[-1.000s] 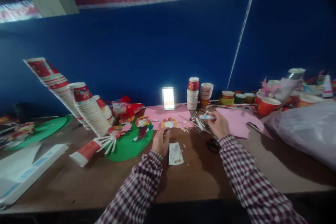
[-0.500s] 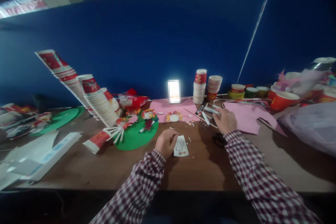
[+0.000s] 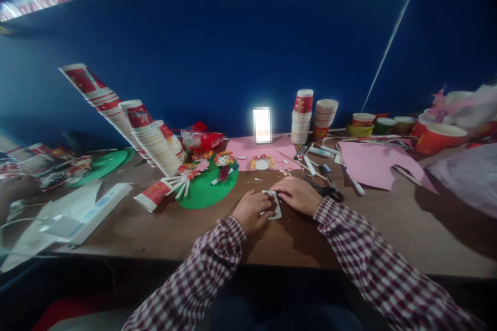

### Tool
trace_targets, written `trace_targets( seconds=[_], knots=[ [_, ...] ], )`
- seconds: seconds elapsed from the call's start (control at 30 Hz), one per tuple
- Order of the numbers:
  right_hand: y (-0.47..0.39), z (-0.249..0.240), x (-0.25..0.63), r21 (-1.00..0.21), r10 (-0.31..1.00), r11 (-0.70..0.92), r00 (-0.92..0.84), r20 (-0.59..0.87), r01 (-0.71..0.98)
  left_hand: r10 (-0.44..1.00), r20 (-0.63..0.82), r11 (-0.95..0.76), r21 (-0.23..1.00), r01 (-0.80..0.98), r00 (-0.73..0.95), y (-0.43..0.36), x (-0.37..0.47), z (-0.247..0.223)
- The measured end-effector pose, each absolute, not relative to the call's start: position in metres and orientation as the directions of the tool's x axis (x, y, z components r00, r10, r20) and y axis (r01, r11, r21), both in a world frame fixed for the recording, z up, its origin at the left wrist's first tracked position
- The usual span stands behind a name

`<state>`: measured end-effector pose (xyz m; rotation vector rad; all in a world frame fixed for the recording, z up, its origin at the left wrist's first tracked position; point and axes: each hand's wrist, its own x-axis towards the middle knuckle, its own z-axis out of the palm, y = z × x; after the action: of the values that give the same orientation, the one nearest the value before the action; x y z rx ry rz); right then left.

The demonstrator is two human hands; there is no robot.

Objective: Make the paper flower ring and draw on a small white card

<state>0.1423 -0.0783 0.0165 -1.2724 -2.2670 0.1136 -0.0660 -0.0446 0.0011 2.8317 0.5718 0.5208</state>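
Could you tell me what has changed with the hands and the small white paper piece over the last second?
The right hand left the pens and tools near the pink sheet and came back toward the body onto the small white paper piece. The left hand drew back from the little wreath to the same piece. The cup stacks and green disc stayed put.

Both hands are resting on a small white paper piece on the brown table: the left hand is touching its near edge, the right hand is pressing its far side. Black scissors are lying just beside the right hand.
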Motion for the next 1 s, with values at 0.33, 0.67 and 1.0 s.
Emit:
trace_targets(
  seconds=[0.33,0.67,1.0],
  knots=[
    [-0.078,0.014,0.143,-0.377,0.865,0.493,-0.398,0.304,0.784,0.396,0.362,-0.907,0.297,0.298,0.844,-0.043,-0.068,-0.007],
    [-0.078,0.016,0.142,-0.388,0.885,0.459,-0.377,0.272,0.799,0.368,0.383,-0.920,0.283,0.271,0.848,-0.043,-0.069,-0.008],
    [-0.078,0.015,0.142,-0.392,0.885,0.459,-0.375,0.275,0.797,0.377,0.371,-0.918,0.270,0.289,0.849,-0.045,-0.068,-0.006]
  ],
)
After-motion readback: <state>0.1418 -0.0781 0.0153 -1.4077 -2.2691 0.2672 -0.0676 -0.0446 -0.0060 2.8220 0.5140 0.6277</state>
